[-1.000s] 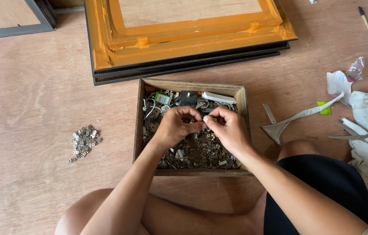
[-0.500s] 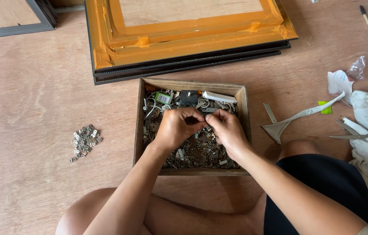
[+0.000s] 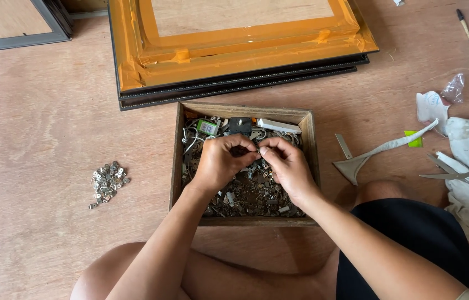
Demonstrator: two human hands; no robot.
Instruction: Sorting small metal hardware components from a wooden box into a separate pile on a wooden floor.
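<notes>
Up near the centre of the frame, a small green packet with a pale label (image 3: 207, 128) lies at the back left of the wooden box (image 3: 177, 161). Over at the right edge, a crumpled clear plastic bag (image 3: 454, 89) lies on the floor. Just below it, a white printed wrapper (image 3: 430, 105), and beside that a bright green tag (image 3: 412, 138). No screens, no signs.

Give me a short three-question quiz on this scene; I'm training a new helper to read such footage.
1. True or false: both hands are over the wooden box of small metal hardware.
2. Where does the small pile of metal pieces lie: A) inside the box, B) on the board beside the left hand's side, C) on the frames?
3. What cutting tool lies beyond the right hand?

Key: 1 true; 2 B; 3 scissors.
</notes>
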